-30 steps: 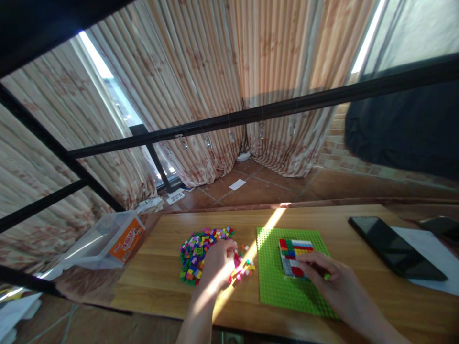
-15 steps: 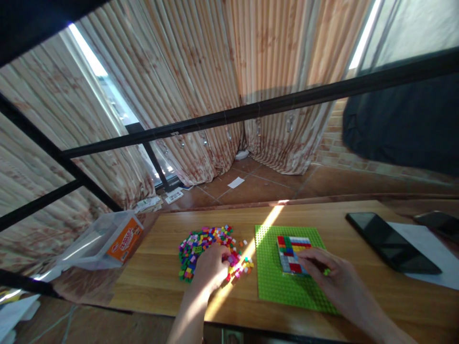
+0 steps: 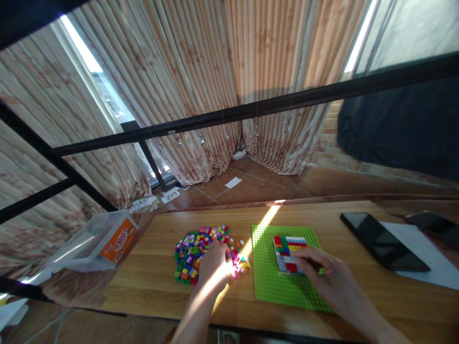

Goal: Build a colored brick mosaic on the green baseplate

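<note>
My left hand [image 3: 215, 265] is over the right side of a loose heap of tiny colourful toy bricks [image 3: 186, 260], its fingers curled down among them. Whatever its fingertips pinch is hidden. On a green studded baseplate [image 3: 268, 286] rests a small flat block of toy bricks [image 3: 283, 255] in red, blue, white, yellow and green. My right hand [image 3: 326, 274] is at the block's right edge, thumb and forefinger bent close together and covering that side. A lime-green spot shows between its fingers; I cannot tell if it is a brick or the baseplate.
The wooden table [image 3: 143, 282] also carries a black tablet [image 3: 383, 241] on a white sheet [image 3: 437, 265] at the right, with a dark phone [image 3: 435, 227] beyond. Left of the table is a clear plastic box [image 3: 82, 248] with an orange label. A black rail [image 3: 215, 116] crosses before the curtains.
The whole view has shifted slightly, so things sit a little further left. My left hand has moved slightly right against the heap. My right hand stays at the block's edge.
</note>
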Demonstrator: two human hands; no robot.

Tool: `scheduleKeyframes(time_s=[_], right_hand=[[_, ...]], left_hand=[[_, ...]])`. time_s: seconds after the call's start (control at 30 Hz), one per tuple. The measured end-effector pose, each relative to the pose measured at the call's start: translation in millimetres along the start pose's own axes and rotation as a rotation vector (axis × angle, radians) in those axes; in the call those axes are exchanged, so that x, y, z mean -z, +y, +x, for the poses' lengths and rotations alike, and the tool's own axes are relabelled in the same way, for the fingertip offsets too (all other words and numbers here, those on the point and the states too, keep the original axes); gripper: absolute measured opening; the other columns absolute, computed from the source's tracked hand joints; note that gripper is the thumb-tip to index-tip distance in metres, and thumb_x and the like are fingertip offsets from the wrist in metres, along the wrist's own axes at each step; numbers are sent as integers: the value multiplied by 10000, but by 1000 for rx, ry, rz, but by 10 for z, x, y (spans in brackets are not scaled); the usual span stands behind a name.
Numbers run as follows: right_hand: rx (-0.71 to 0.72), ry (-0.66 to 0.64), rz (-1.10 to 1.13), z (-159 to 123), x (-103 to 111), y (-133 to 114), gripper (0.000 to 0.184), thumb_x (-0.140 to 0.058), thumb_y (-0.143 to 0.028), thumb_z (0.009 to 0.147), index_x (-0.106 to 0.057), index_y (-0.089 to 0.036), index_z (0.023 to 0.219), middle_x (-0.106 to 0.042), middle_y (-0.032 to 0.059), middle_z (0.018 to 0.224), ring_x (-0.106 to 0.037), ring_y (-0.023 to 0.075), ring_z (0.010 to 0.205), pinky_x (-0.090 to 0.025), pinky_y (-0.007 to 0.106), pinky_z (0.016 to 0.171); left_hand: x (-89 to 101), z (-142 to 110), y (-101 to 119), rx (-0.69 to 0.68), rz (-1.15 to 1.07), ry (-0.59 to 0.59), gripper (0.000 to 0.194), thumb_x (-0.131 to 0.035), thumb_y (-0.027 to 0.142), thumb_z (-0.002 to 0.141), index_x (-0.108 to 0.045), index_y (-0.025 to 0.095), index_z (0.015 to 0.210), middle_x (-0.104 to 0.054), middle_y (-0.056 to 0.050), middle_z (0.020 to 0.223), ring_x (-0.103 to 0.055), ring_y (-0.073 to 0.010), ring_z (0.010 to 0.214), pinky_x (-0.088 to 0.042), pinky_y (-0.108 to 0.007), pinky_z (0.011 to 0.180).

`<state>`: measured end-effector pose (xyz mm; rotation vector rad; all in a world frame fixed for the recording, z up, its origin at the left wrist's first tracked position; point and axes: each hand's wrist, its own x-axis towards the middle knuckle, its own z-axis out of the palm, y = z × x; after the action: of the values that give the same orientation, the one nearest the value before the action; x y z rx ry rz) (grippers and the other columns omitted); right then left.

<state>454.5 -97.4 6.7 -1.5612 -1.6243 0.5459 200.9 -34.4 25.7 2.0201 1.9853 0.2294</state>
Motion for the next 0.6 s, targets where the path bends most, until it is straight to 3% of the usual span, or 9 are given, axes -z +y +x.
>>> scheduleKeyframes(time_s=[0.1,0.2,0.33,0.47,0.6], right_hand=[[-27,53,20,34,98,30,213,-522,-392,836,-687,-256,837,-712,2,834,-649,178,774,-493,264,654],[-122,245,126,86,269,89,227,-564,-413,796,-691,-228,822,-712,23,798,-648,187,752,-500,270,647],[-291,443,328,123,427,147,233,-671,-421,693,-702,-210,787,-713,31,739,-647,188,706,-509,266,629],[-285,333,471,92,338,114,262,-691,-437,667,-707,-193,763,-707,44,715,-637,183,670,-507,270,601],[-195,178,443,46,200,71,242,-648,-423,721,-702,-189,754,-705,44,731,-628,179,685,-502,279,634]], left_hand=[[65,-32,39,-30,-103,53,104,-509,208,764,-609,196,790,-629,-16,783,-548,-127,689,-343,-219,606],[88,-74,148,-66,-293,71,111,-477,220,789,-585,199,791,-596,9,672,-534,-116,615,-348,-207,567],[-42,-155,416,-245,-525,27,109,-464,195,779,-568,208,806,-600,24,700,-543,-105,620,-383,-196,575],[-240,-238,716,-383,-699,-76,151,-452,130,752,-560,207,823,-628,17,758,-590,-109,709,-435,-199,648],[-316,-256,885,-396,-770,-128,140,-455,132,757,-559,203,819,-642,17,762,-612,-110,716,-460,-198,657]])
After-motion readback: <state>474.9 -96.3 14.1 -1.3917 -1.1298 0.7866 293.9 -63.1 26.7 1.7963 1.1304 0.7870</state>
